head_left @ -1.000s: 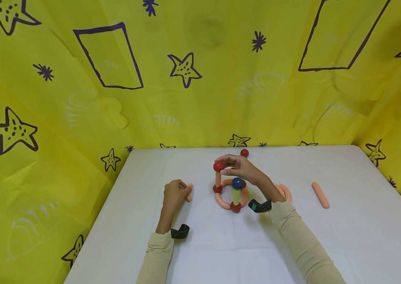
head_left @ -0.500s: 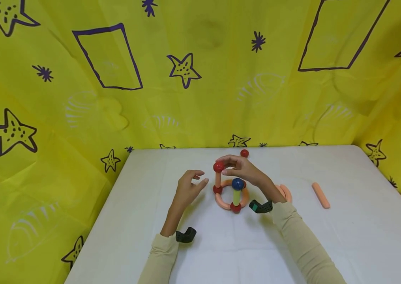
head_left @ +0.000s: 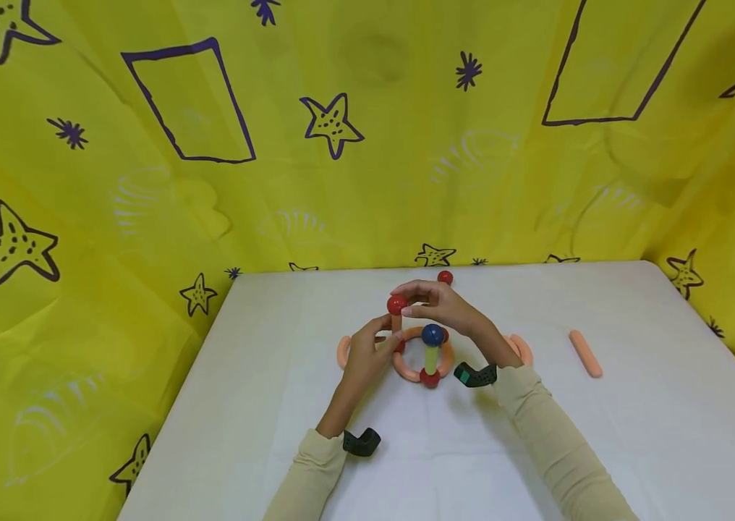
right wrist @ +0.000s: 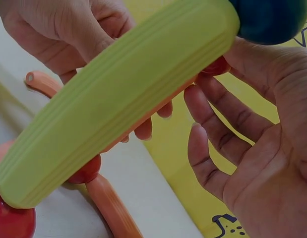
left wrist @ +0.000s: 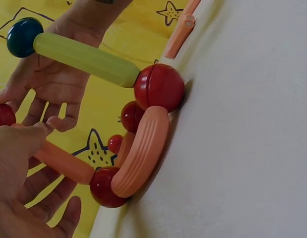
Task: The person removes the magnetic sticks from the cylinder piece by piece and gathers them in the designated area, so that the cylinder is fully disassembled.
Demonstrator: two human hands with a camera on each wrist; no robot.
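A ring of curved orange pieces [head_left: 406, 372] with red balls [left wrist: 159, 87] at its joints lies on the white table. From it rises a yellow-green rod [head_left: 430, 359] topped by a blue ball [head_left: 432, 335]. An upright orange rod [left wrist: 69, 163] also stands on the ring, with a red ball [head_left: 396, 305] at its top. My left hand [head_left: 364, 356] holds this orange rod between thumb and fingers, just below the ball. With thumb and fingertips, my right hand [head_left: 443, 305] pinches that top ball from the right.
Left of the ring lies a curved orange piece [head_left: 343, 352]. More curved orange pieces [head_left: 521, 350] rest by the right forearm, partly hidden. Farther right is a straight orange rod [head_left: 585, 353]. A loose red ball [head_left: 445, 277] sits near the table's back edge, before a yellow curtain [head_left: 367, 195].
My left hand has let go of the curved orange piece at the left, moved right, and taken hold of the upright orange rod. The right hand has stayed at the top ball.
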